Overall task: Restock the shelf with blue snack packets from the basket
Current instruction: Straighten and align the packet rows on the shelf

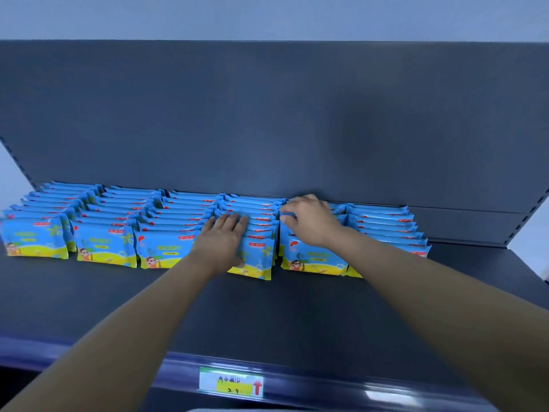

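Note:
Several rows of blue snack packets [104, 245] stand upright on the dark shelf [267, 310], running from the front back to the rear panel. My left hand [222, 236] lies flat on the tops of the fourth row from the left, its fingers spread over the front packets [258, 257]. Further back, my right hand [309, 221] curls over the tops of the fifth row [315, 260], fingers pinched on the top edge of a packet. The basket is out of view.
The rear panel [267, 114] rises right behind the rows. A sixth row [386, 227] stands to the right of my right hand, with bare shelf beyond it. A price tag [231, 383] sits on the shelf's front rail. Bare shelf lies ahead of the packets.

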`<state>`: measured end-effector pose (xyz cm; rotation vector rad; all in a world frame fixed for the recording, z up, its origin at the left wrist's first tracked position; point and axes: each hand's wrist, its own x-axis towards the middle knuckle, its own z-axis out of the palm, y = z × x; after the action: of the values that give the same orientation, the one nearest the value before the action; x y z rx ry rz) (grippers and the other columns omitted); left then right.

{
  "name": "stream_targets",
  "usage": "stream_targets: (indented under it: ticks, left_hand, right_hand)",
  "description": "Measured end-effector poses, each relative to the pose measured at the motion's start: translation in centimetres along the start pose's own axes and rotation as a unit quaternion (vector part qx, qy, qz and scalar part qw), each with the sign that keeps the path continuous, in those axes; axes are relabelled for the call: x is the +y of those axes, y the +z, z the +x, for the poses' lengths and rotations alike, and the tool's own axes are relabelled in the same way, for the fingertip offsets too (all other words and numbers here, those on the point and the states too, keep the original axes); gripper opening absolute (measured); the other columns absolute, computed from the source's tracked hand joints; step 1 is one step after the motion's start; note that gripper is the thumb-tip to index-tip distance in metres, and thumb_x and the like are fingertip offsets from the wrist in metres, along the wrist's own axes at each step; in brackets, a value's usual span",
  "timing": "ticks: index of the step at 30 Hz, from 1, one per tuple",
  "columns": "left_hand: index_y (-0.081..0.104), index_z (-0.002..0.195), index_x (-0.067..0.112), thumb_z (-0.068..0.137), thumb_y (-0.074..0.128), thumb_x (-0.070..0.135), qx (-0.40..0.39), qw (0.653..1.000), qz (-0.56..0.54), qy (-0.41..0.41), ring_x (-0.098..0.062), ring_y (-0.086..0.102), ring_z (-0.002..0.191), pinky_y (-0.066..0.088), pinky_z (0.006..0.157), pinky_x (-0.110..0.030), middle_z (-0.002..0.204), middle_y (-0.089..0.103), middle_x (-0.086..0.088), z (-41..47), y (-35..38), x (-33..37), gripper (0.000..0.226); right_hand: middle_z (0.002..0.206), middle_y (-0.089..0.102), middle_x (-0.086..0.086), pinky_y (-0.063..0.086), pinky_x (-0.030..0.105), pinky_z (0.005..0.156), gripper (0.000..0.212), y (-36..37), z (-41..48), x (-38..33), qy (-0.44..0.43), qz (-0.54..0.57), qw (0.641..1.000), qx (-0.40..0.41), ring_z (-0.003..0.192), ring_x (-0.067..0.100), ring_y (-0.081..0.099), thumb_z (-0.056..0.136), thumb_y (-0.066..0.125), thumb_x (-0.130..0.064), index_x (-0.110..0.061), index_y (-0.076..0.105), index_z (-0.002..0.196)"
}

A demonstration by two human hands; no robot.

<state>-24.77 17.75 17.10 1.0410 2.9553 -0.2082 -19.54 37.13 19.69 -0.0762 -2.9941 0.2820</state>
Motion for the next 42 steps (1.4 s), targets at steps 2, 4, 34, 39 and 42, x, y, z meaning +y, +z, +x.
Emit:
stream_targets:
  ticks: [2, 4, 34, 39, 42]
  left_hand:
    - [-0.001, 0.151, 0.014, 0.086, 0.060, 0.044, 0.018, 1.000, 0.003, 0.005, -0.024, 0.005, 0.146, 0.005, 0.120, -0.040, 0.156, 0.008, -0.006, 0.1, 0.1, -0.1, 0.094]
    - [0.002, 0.151, 0.015, 0.084, 0.061, 0.046, 0.029, 1.000, 0.002, 0.009, -0.024, 0.007, 0.145, 0.006, 0.119, -0.039, 0.155, 0.011, -0.006, 0.3, 0.3, -0.4, 0.094]
    - [0.010, 0.148, 0.011, 0.070, 0.068, 0.059, 0.000, 0.999, -0.015, 0.053, -0.020, 0.006, 0.146, -0.008, 0.117, -0.045, 0.158, 0.009, -0.004, 1.7, -0.5, -2.1, 0.108]
    - [0.012, 0.147, 0.011, 0.069, 0.067, 0.061, 0.006, 0.999, 0.002, 0.049, -0.021, 0.014, 0.144, -0.004, 0.118, -0.044, 0.156, 0.015, -0.005, 1.6, -0.7, -2.0, 0.108]
    - [0.009, 0.149, 0.011, 0.071, 0.065, 0.062, 0.002, 0.999, 0.012, 0.050, -0.022, 0.013, 0.144, -0.004, 0.117, -0.045, 0.156, 0.013, -0.006, 1.6, -0.8, -1.8, 0.108]
  right_hand:
    - [0.110, 0.063, 0.002, 0.026, 0.035, 0.084, 0.029, 0.1, 1.8, -0.6, 0.020, 0.002, 1.000, -0.010, 0.115, 0.026, 0.040, 0.100, 0.039, -0.023, -0.016, 0.067, 0.104]
    - [0.106, 0.065, 0.001, 0.028, 0.037, 0.084, 0.025, 0.4, 3.4, -1.1, 0.037, -0.018, 0.999, -0.019, 0.113, 0.026, 0.039, 0.098, 0.044, -0.018, -0.017, 0.069, 0.098]
    - [0.090, 0.062, 0.005, 0.033, 0.032, 0.071, 0.026, 1.3, 7.8, -3.0, 0.042, -0.113, 0.993, -0.005, 0.078, 0.025, 0.050, 0.080, 0.046, 0.008, -0.015, 0.056, 0.078]
    - [0.090, 0.053, 0.006, 0.038, 0.032, 0.071, 0.018, 0.7, 7.7, -2.7, 0.061, -0.100, 0.993, -0.022, 0.081, 0.025, 0.048, 0.082, 0.049, 0.006, -0.009, 0.060, 0.081]
    - [0.099, 0.068, 0.012, 0.053, 0.035, 0.078, 0.022, 0.3, 8.1, -1.7, 0.093, -0.023, 0.994, -0.054, 0.091, 0.030, 0.063, 0.083, 0.046, 0.007, 0.001, 0.066, 0.089]
